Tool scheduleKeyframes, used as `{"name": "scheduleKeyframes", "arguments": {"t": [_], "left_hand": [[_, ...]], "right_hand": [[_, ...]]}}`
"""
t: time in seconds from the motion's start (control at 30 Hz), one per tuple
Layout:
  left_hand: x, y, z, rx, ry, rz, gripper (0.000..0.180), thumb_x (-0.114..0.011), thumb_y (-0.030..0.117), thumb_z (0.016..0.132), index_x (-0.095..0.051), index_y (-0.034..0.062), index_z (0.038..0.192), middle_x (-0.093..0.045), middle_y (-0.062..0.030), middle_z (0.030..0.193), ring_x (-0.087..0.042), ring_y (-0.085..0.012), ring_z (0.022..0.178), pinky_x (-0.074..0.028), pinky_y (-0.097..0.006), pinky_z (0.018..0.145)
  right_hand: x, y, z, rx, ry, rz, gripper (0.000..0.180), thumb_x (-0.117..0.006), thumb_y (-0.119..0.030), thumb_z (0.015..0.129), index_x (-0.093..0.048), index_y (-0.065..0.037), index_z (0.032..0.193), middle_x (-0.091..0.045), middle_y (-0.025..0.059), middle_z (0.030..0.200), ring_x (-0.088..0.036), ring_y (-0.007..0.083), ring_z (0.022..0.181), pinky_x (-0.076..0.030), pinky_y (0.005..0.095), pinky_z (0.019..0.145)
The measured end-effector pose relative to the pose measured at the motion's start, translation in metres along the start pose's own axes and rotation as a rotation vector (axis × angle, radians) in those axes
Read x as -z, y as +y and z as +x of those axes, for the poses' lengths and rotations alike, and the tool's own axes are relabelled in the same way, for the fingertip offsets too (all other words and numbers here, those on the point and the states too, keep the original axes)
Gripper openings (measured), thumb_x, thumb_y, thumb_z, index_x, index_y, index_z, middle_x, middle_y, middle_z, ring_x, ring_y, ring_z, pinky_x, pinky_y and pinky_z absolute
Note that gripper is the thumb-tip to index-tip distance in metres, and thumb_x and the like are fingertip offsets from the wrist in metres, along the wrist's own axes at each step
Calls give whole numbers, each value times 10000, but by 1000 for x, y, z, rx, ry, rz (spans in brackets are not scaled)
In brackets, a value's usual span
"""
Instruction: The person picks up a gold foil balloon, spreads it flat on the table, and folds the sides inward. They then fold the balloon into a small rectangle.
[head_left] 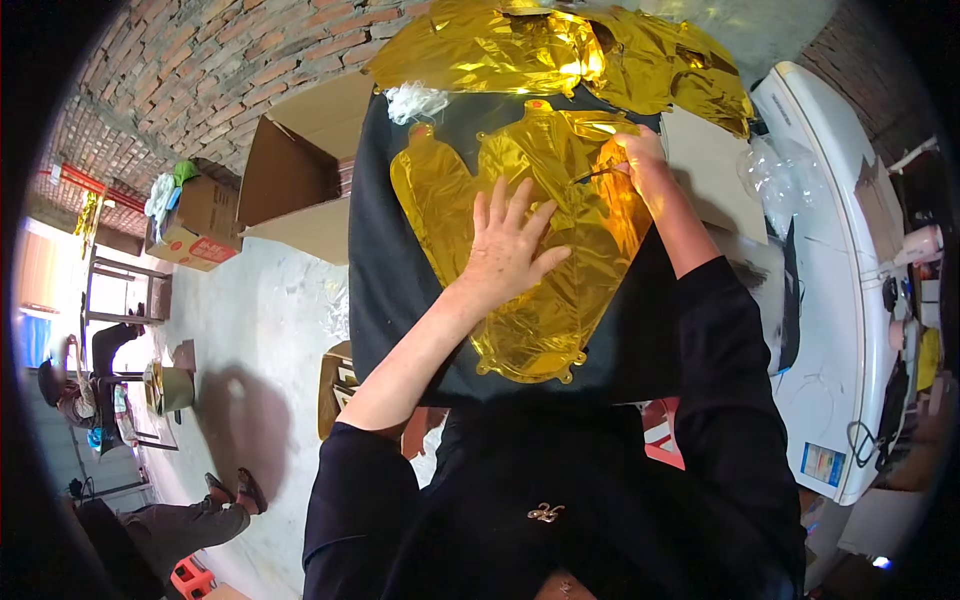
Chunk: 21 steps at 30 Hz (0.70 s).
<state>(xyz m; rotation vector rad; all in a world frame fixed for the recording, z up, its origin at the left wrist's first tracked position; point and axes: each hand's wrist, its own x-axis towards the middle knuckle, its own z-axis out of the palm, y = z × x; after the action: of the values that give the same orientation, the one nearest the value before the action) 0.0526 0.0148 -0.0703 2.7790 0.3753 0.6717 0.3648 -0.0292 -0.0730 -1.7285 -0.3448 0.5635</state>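
Observation:
A flat gold foil balloon (540,330) with small tabs along its edge lies on a black cloth-covered table (385,290). My left hand (508,245) rests palm down on the foil, fingers spread, holding nothing. At the balloon's upper right, my right hand (645,165) is closed around a slim dark pointed tool (597,176). The tool's tip points left over the foil; its exact kind is too small to make out. The fingertips of that hand are close to the balloon's edge, and whether they also pinch the foil is unclear.
More gold foil (480,55) is heaped at the table's far edge, beside a tuft of white threads (415,102). An open cardboard box (300,185) stands left. To the right is a white appliance (825,300) with clear plastic (775,175). Another person's legs (190,525) show lower left.

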Motion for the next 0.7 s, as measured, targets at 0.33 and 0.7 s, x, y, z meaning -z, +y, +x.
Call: {"name": "scheduleKeyframes", "arguments": {"t": [0.33,0.7], "left_hand": [[-10,4,-13,45,-99,237,783,-440,685,1023,-443,167,1609,-306,-201,1679,-184,-490,1554,-110,-692,1245],[-7,6,-13,56,-95,233,757,-511,648,1013,-459,171,1598,-342,-201,1668,-225,-485,1558,-143,-667,1250]], "right_hand": [[-12,4,-9,9,-15,92,410,-673,-138,929,-579,-73,1323,-702,54,1121,-687,168,914,-542,374,662],[-38,-24,-61,1106,-23,-652,385,-659,-110,949,-614,-32,1323,-652,195,1317,-613,419,1204,-497,460,1036]]}}
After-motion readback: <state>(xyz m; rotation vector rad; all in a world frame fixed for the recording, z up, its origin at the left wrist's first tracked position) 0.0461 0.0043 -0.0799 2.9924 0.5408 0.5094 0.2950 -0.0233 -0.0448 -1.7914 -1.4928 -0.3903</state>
